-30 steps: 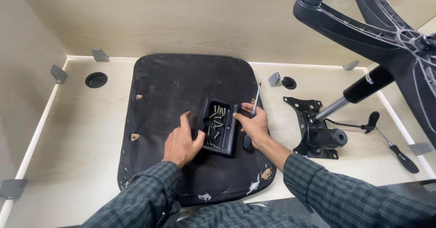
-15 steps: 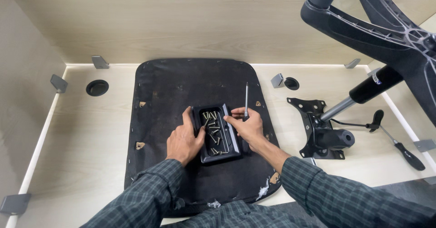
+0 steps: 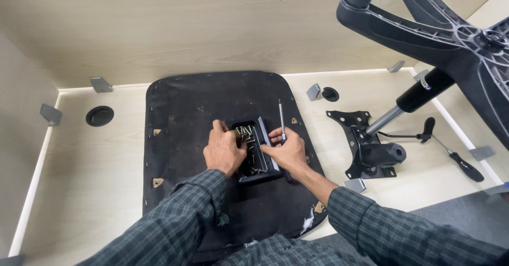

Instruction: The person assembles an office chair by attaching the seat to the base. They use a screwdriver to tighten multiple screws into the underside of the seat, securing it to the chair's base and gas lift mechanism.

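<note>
Screw tray (image 3: 258, 157): light, rigid, spill-prone; I grip its rims. Left hand (image 3: 224, 151) steadies it, fingers curled; right hand (image 3: 287, 150) pinches a hex key (image 3: 281, 118).

Left hand (image 3: 225, 152) and right hand (image 3: 289, 152) on screw tray (image 3: 260, 162), seat underside (image 3: 222, 101)

A single head-worn camera looks steeply down and forward, close over the light wooden desk (image 3: 106, 192).

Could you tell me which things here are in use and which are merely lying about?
In use: left hand, right hand, small black tray of screws, slim metal tool, black seat pan.
Lying about: chair mechanism plate, chair base, screwdriver.
</note>
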